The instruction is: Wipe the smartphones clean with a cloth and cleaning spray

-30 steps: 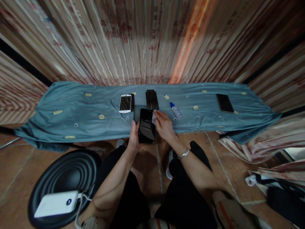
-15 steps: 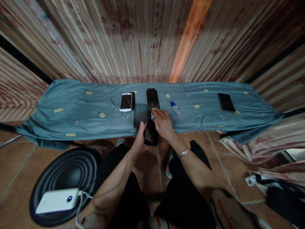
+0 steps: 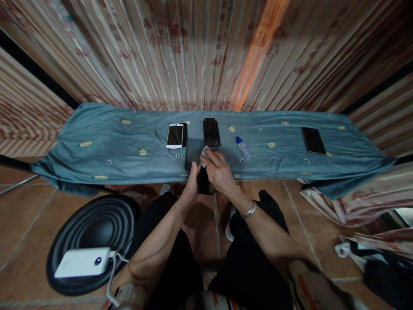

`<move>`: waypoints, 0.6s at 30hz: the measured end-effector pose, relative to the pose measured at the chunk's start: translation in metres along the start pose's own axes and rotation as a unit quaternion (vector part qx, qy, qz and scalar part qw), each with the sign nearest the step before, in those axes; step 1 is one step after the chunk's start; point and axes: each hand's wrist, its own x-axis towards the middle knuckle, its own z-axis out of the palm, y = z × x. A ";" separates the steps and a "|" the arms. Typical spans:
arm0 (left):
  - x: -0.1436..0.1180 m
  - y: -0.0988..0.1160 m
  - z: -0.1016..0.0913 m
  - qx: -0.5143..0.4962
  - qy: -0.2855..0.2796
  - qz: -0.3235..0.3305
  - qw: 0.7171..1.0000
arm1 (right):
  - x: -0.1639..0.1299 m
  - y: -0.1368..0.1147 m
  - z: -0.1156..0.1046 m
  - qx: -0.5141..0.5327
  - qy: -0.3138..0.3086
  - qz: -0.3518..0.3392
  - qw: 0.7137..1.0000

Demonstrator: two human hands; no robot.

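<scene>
While our left hand point(image 3: 192, 186) grips the dark phone point(image 3: 203, 183) edge-on at the blue cloth's point(image 3: 106, 146) near edge, our right hand point(image 3: 217, 171) pinches a white wipe point(image 3: 204, 153) against it

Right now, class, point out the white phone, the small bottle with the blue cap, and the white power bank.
white phone point(image 3: 175, 136), head view, middle of its screen.
small bottle point(image 3: 245, 149), head view, on its clear body below the blue cap.
white power bank point(image 3: 80, 262), head view, centre of its top face.
</scene>
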 end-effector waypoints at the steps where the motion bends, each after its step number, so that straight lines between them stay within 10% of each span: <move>1: 0.000 0.000 0.000 -0.006 0.011 -0.002 1.000 | -0.002 -0.002 0.001 0.007 -0.002 -0.004 1.000; 18: 0.001 0.015 -0.003 -0.057 0.105 -0.060 0.991 | -0.029 -0.031 0.010 0.051 -0.020 -0.086 0.995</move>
